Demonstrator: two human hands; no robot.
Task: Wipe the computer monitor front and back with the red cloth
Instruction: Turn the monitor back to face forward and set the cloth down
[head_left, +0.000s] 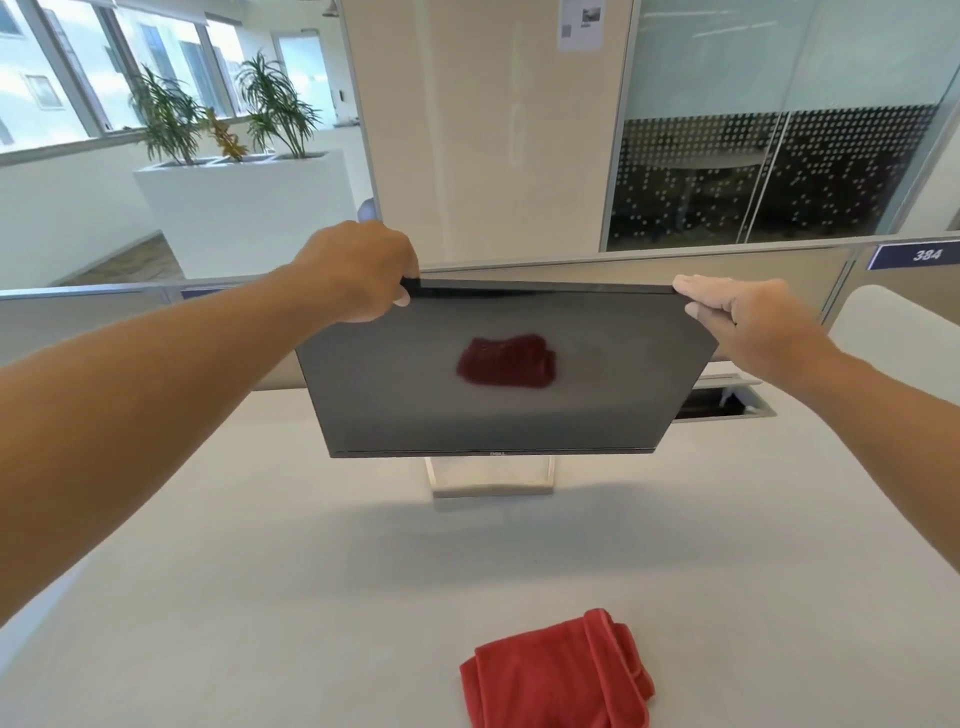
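A black computer monitor (597, 395) stands on a silver foot at the middle of the white desk, its dark screen facing me and tilted downward. My left hand (363, 275) grips its top left corner, thumb on the front. Over at the top right corner, my right hand (743, 322) holds the edge with fingers over the bezel. The red cloth (558, 675) lies folded on the desk near the front edge, apart from both hands. Its dark red reflection shows in the screen.
The white desk (260, 597) spreads to either side of the monitor. A cable opening (727, 402) sits behind the monitor on the right. A grey partition (623, 267) runs along the desk's back. A white planter with plants (239, 208) stands beyond it.
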